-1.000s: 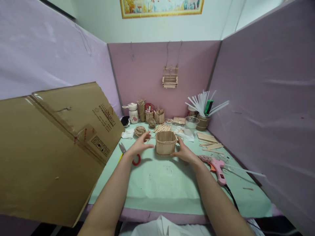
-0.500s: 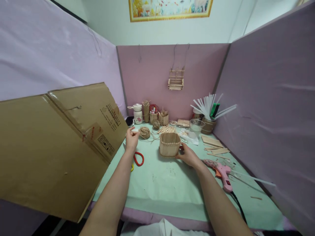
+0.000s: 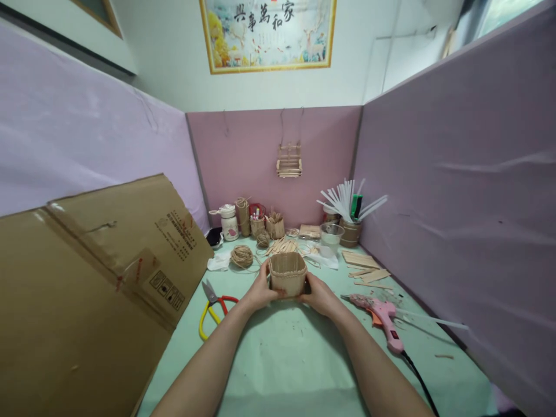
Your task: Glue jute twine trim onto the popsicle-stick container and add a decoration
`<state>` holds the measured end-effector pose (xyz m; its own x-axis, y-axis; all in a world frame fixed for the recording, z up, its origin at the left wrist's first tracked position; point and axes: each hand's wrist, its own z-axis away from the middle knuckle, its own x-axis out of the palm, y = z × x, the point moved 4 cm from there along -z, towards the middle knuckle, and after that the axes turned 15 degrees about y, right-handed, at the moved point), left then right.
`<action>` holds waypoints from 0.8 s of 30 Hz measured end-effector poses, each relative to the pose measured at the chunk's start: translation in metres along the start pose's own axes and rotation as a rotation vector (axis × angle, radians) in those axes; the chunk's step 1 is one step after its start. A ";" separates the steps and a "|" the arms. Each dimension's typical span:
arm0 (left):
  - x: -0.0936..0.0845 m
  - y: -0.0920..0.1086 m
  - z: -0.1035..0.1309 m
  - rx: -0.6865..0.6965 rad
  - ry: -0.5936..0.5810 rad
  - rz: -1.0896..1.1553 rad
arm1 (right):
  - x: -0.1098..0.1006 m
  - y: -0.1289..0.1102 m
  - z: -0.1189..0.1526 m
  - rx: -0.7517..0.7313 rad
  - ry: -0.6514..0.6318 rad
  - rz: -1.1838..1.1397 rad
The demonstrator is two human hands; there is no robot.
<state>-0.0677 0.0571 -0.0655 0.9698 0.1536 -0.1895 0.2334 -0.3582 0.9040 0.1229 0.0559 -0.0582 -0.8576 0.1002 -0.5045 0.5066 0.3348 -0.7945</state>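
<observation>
A small box made of wooden craft sticks (image 3: 287, 277), trimmed with twine round its upper edge, stands upright in the middle of the table. My left hand (image 3: 262, 289) grips its left side, thumb across the front. On the other side my right hand (image 3: 319, 294) holds the lower right corner, its fingertips partly hidden behind the box. Scissors (image 3: 212, 304) with one red and one yellow handle lie left of my left forearm. To the right of my right hand a pink hot glue gun (image 3: 384, 315) rests on its side with a glue stick in its back.
A large cardboard sheet (image 3: 104, 289) leans along the left. Behind the box are a twine ball (image 3: 242, 256), loose craft sticks (image 3: 283, 246), a white bottle (image 3: 229, 223) and a clear cup (image 3: 332, 236). Glue sticks (image 3: 341, 200) fill a pot at back right, near flat wood strips (image 3: 360, 259).
My left hand has come from near the twine ball to the box's left side and taken hold of it. My right hand stays on the box. The view has tilted up.
</observation>
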 end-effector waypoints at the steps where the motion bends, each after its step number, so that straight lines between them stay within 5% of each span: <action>1: 0.002 -0.001 -0.001 0.002 -0.011 0.023 | 0.000 -0.001 0.000 -0.005 0.005 -0.004; 11: 0.003 0.004 0.001 -0.042 0.030 0.046 | -0.002 -0.004 0.000 -0.032 0.032 0.063; 16: 0.004 0.006 0.005 -0.060 0.021 0.033 | -0.027 -0.008 -0.010 -0.018 0.092 0.281; 20: 0.002 0.007 0.007 -0.082 0.051 -0.008 | -0.054 -0.028 -0.056 -0.085 0.138 0.447; 24: -0.005 0.013 0.011 -0.088 0.066 -0.035 | -0.055 -0.046 -0.132 -0.143 0.145 0.606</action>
<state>-0.0692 0.0415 -0.0573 0.9537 0.2263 -0.1983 0.2570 -0.2702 0.9278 0.1351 0.1585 0.0501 -0.4311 0.4339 -0.7911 0.8971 0.2999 -0.3244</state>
